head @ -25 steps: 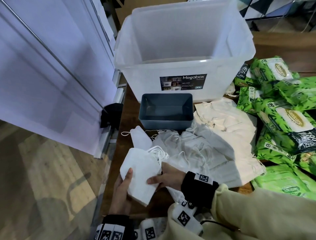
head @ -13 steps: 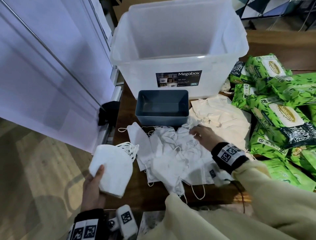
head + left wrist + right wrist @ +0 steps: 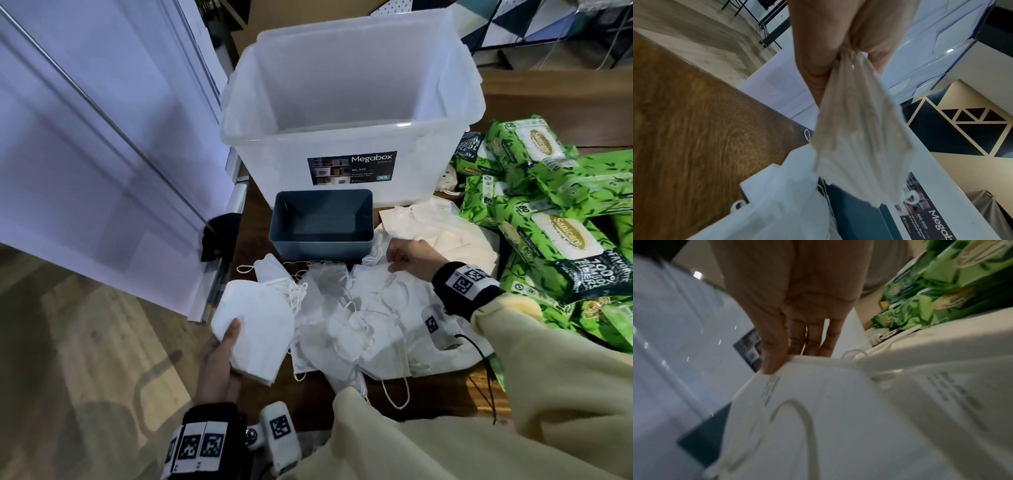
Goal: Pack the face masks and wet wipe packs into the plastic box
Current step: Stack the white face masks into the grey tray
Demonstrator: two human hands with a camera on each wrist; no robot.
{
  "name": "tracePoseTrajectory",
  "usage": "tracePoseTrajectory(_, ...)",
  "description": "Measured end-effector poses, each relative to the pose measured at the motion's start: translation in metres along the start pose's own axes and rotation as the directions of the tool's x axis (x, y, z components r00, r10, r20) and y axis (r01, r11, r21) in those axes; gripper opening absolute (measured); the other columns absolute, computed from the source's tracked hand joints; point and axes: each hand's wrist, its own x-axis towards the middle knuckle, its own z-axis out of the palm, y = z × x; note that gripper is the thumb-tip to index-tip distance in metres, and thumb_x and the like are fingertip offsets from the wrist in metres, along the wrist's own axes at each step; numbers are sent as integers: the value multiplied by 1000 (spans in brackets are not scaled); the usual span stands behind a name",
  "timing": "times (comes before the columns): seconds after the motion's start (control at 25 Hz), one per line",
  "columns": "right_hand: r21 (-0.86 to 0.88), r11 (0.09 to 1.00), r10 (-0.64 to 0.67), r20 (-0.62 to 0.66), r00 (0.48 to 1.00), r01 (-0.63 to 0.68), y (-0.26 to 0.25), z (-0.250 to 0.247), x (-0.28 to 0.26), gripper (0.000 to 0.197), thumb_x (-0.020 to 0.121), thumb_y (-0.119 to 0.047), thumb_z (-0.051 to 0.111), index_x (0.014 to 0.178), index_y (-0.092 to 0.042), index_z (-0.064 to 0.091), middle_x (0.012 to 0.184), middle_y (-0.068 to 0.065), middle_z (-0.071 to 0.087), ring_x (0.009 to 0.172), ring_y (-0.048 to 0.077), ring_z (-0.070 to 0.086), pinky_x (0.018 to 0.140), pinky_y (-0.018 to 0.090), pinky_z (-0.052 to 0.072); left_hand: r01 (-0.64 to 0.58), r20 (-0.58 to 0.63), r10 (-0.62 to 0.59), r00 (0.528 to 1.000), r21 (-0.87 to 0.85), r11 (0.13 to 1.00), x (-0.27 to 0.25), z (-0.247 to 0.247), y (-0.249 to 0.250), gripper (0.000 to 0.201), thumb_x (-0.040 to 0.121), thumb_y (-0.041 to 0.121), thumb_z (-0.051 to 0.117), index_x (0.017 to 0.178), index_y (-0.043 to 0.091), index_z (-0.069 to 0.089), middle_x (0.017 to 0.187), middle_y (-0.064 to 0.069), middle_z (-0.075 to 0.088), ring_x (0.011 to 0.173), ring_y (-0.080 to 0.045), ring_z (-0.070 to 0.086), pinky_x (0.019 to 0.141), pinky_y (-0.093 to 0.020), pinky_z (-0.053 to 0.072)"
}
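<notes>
From the head view, your left hand [image 3: 219, 363] holds a stack of folded white masks [image 3: 255, 329] off the table's left edge, thumb across the top of the stack and the rest of the hand beneath it. Your right hand [image 3: 409, 257] reaches into the pile of loose masks [image 3: 363, 322] on the table [image 3: 318, 390], its fingers bent down onto a mask just beside the small grey bin [image 3: 322, 224]. That bin sits right in front of the clear box [image 3: 352, 113], which stands open at the far side of the table. Cream masks [image 3: 442, 229] lie to the right of the bin, and the green wipe packs [image 3: 555, 219] are heaped further right, outside the box.

From the left wrist view, your left hand [image 3: 830, 48] pinches the stack [image 3: 861, 141] at one end between thumb and fingers, so the masks hang away from the palm above the loose masks [image 3: 781, 203] and the table [image 3: 694, 123].

From the right wrist view, your right hand [image 3: 795, 305] has its thumb pressed on the edge of a white mask [image 3: 813, 418] and the other fingers curled behind that edge, nipping it. The wipe packs [image 3: 925, 293] show at upper right, blurred
</notes>
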Motion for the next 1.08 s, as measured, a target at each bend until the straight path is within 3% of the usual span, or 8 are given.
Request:
tracePoseTrajectory(0.12, 344, 938, 9, -169, 986, 50, 5, -25, -11, 20, 76, -2, 72, 80, -18, 60, 73, 3, 61, 75, 21, 56, 74, 27, 43, -4, 10, 4, 1000, 1, 1000, 3, 3, 0, 6, 92, 19, 54, 93, 20, 60, 95, -3, 65, 86, -21, 60, 69, -34, 48)
tracePoseTrajectory(0.36, 490, 861, -1, -268, 963, 137, -2, -46, -27, 29, 78, -1, 70, 71, -28, 61, 67, -10, 63, 56, -3, 52, 69, 27, 42, 3, 105, -6, 994, 29, 1000, 3, 17, -7, 11, 92, 18, 55, 97, 13, 62, 101, -6, 68, 91, -21, 63, 76, -37, 51)
tracePoseTrajectory(0.48, 299, 921, -190, -216, 958, 250, -5, -40, -44, 34, 78, -4, 71, 73, -36, 61, 89, -4, 67, 79, 1, 55, 80, 22, 42, -2, 171, -6, 985, 46, 999, -2, 24, -9, 12, 92, 17, 54, 99, 12, 63, 104, -7, 69, 97, -23, 64, 86, -40, 50)
tracePoseTrajectory(0.68, 191, 891, -344, -308, 887, 411, -1, -25, -62, 38, 73, -11, 74, 72, -48, 66, 117, -27, 56, 97, 20, 46, 82, 8, 35, -16, 169, 10, 986, 39, 999, 0, 24, -6, 11, 92, 16, 55, 96, 14, 64, 98, -5, 70, 93, -21, 64, 77, -36, 51)
tracePoseTrajectory(0.76, 358, 834, -301, -344, 889, 421, 0, -21, -68, 34, 71, -9, 74, 70, -43, 70, 122, -26, 54, 106, 14, 50, 86, 10, 41, -30, 168, 25, 985, 31, 999, 0, 24, -3, 10, 92, 16, 55, 95, 16, 64, 97, -3, 70, 92, -19, 64, 76, -36, 51)
tracePoseTrajectory(0.92, 685, 601, -279, -303, 911, 412, -6, -19, -84, 21, 72, -1, 73, 67, -22, 74, 137, 5, 47, 127, 4, 45, 85, 13, 48, -71, 208, 60, 976, 44, 997, 2, 32, 10, 10, 91, 16, 55, 97, 15, 64, 99, -4, 69, 92, -19, 64, 73, -34, 50)
tracePoseTrajectory(0.96, 720, 558, -296, -293, 909, 413, -12, -20, -86, 6, 70, -16, 78, 69, -20, 74, 140, 2, 45, 131, 6, 43, 89, 15, 47, -77, 213, 64, 975, 52, 996, 3, 34, 14, 11, 91, 17, 56, 99, 14, 63, 101, -6, 69, 93, -20, 63, 73, -34, 50)
tracePoseTrajectory(1.08, 741, 523, -287, -312, 906, 421, -17, -25, -90, 27, 58, -40, 83, 69, -18, 74, 138, -17, 49, 135, 11, 39, 104, 22, 41, -111, 235, 90, 968, 79, 991, 9, 38, 26, 25, 90, 18, 57, 114, 9, 61, 110, -11, 67, 100, -25, 63, 76, -34, 51)
